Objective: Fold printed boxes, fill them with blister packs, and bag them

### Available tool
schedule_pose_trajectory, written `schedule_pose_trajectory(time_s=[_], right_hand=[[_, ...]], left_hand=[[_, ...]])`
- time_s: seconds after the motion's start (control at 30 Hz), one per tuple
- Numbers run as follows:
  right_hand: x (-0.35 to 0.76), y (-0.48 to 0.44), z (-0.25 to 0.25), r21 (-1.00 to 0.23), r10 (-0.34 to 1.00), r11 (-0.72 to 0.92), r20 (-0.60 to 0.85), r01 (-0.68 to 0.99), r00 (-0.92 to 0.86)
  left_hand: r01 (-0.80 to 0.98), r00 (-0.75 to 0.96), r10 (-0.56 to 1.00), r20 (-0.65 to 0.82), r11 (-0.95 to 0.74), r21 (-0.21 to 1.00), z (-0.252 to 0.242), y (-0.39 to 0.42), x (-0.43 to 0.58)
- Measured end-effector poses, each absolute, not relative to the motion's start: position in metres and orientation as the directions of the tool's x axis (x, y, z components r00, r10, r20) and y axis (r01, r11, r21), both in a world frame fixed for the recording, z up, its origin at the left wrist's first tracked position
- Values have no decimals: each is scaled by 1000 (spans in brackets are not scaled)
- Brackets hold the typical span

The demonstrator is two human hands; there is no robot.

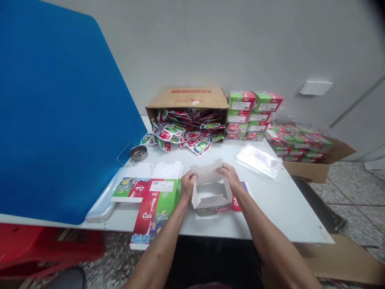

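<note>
My left hand (189,186) and my right hand (230,177) both grip the raised lid flap (206,172) of a partly folded cardboard carton (212,197). The carton has a white inside, its top stands open, and it rests on a white table (270,208). Directly left of it lie flat printed Cola and Sprite carton blanks (153,204), with one hanging over the table's front edge. A strip of red print (236,204) shows under my right wrist. Neither hand touches the blanks.
At the back, a tipped cardboard box (186,100) spills Cola and Sprite sachets (180,138) onto the table. Stacked finished cartons (245,116) stand beside it. There is a clear plastic bag (258,160), a metal dish (138,152), a tall blue panel (60,112) at left, and a packed cardboard box (309,170) at right.
</note>
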State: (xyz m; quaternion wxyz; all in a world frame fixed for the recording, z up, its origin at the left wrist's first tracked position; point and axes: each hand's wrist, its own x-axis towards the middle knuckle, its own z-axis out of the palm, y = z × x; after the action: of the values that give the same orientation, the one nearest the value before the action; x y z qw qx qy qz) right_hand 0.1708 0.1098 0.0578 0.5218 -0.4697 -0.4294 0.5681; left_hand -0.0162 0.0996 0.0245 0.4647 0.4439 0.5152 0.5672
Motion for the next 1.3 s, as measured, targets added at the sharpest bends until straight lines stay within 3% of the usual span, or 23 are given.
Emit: schedule_pose_trajectory(time_s=[0.27, 0.53, 0.9, 1.03, 1.17, 1.3], right_hand=[[207, 104, 28, -979, 986, -150, -137, -142, -94], [213, 94, 43, -991, 979, 16, 42, -131, -201], [234, 96, 69, -972, 878, -183, -230, 148, -419], [235, 111, 69, -936, 896, -93, -228, 340, -381], [232, 115, 65, -914, 910, -71, -224, 400, -350], [228, 101, 53, -975, 936, -77, -143, 210, -321]], left_hand=[[-97, -172, 985, -3, -14, 995, 6, 95, -1], [-161, -174, 985, -7, -22, 987, 1, 96, 2], [-137, 263, 963, 57, -21, 990, 16, 96, -31], [55, 369, 924, -105, 91, 994, 29, 100, -39], [70, 261, 943, -208, 197, 978, 37, 101, -32], [-6, 108, 986, -130, 131, 991, 23, 91, -14]])
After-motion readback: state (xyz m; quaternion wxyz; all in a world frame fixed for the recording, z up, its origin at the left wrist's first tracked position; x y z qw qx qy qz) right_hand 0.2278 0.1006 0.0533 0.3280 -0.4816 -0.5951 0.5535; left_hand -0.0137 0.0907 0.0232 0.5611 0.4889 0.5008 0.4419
